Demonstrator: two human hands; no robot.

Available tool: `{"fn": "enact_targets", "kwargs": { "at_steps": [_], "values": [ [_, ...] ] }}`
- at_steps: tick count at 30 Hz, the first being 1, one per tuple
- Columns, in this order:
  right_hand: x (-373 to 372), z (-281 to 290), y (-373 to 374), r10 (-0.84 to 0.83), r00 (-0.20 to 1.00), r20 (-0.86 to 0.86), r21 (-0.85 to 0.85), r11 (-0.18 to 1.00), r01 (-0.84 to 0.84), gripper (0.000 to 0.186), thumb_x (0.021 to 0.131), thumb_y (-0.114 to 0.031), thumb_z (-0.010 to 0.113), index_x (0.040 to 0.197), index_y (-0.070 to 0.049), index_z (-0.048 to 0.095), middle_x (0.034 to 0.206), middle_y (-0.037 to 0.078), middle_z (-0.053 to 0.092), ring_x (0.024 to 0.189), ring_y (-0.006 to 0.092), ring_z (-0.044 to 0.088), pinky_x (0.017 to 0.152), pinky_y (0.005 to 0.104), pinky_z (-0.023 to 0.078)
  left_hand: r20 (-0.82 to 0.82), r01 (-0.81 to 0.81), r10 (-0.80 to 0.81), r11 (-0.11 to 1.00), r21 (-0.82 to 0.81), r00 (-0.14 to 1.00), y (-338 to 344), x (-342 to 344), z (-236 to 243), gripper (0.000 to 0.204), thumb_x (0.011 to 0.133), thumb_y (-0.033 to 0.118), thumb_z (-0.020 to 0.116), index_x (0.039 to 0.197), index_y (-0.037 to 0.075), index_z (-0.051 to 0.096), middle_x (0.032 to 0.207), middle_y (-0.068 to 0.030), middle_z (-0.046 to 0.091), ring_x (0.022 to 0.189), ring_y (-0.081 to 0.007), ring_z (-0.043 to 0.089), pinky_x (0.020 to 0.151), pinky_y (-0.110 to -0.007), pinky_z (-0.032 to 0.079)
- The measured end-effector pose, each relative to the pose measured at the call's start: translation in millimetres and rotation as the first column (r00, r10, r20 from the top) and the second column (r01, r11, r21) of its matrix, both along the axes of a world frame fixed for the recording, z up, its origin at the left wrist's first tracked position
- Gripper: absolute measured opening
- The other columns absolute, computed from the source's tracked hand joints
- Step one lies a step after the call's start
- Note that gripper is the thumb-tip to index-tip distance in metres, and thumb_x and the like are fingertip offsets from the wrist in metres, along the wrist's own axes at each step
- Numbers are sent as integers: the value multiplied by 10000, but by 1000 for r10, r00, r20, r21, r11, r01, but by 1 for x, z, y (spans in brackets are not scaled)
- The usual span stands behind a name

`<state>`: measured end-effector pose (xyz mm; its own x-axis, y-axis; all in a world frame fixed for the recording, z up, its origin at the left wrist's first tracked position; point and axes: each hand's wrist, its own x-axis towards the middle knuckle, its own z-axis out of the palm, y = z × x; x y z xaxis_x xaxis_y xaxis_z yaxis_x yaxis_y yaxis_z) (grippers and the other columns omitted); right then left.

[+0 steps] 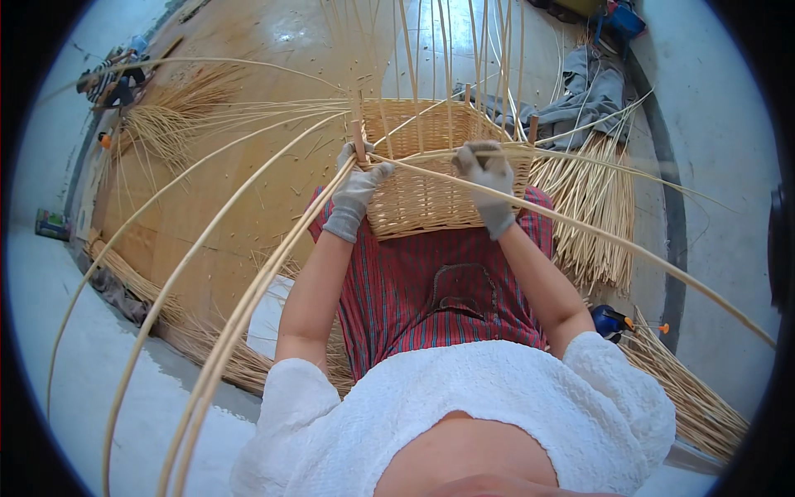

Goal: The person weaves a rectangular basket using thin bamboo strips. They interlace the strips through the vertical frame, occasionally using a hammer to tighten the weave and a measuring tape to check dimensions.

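1. Holding the basket (422, 199) at its near-left corner, the gloved left hand (358, 186) has its fingers wrapped about the wooden peg (358, 141) and the canes gathered there. If that grip slackened, the weave at the corner could loosen or the peg could lean.

2. The gloved right hand (489, 178) is at the basket's right part, blurred by motion; I cannot tell whether its fingers pinch a strand or are merely curled. A hurried pull there could kink or split a cane.

3. The basket rests on the striped cloth (397, 290) over the person's lap, between the 2 hands. With only the knees beneath it, a shift of the legs could tip it or twist its shape.

4. A long cane (629, 244) runs from the left hand across the basket, past the right hand, towards the lower right. Being so long and springy, it could whip or snag on the right forearm.

5. The bent canes (257, 286) arching left spread close together and might tangle.

6. Thin upright stakes (447, 50) rise from the basket; brushing them could bend them out of line.

7. Loose canes (592, 219) lie just beside the basket's right side and could catch trailing ends.
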<state>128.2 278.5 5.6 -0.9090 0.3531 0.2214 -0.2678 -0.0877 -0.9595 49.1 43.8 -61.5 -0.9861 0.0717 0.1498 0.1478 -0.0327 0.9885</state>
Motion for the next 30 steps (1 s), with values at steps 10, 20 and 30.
{"fn": "enact_targets", "kwargs": {
  "at_steps": [10, 20, 30],
  "values": [
    [-154, 96, -57, 417, 858, 300, 634, 585, -506, 446, 947, -145, 628, 1388, -189, 580, 1198, 162, 661, 989, 190, 674, 743, 322, 555, 170, 19, -62, 970, 244, 983, 0, 1, 10, 338, 785, -40, 819, 948, 116, 566, 813, 37, 546, 737, -91, 560, 670, -253, 542],
    [-194, 81, -93, -61, 986, -157, 522, 842, 135, 671, 935, -163, 574, 1549, -82, 316, 1306, 236, 569, 1082, 309, 649, 888, 401, 538, 212, -33, -9, 980, 196, 977, -9, 5, -8, 351, 781, 10, 840, 985, 129, 581, 841, 62, 556, 747, -74, 566, 676, -239, 521],
    [-79, 51, -38, 28, 878, -478, -40, 998, -54, 356, 1076, -189, 437, 1402, -74, 519, 1314, 71, 581, 926, 37, 502, 755, 194, 441, -29, -413, 417, 907, 82, 909, 7, 98, -18, 397, 942, -22, 643, 1305, 39, 495, 1167, -70, 588, 1019, -167, 604, 928, -299, 507]
  ]
}}
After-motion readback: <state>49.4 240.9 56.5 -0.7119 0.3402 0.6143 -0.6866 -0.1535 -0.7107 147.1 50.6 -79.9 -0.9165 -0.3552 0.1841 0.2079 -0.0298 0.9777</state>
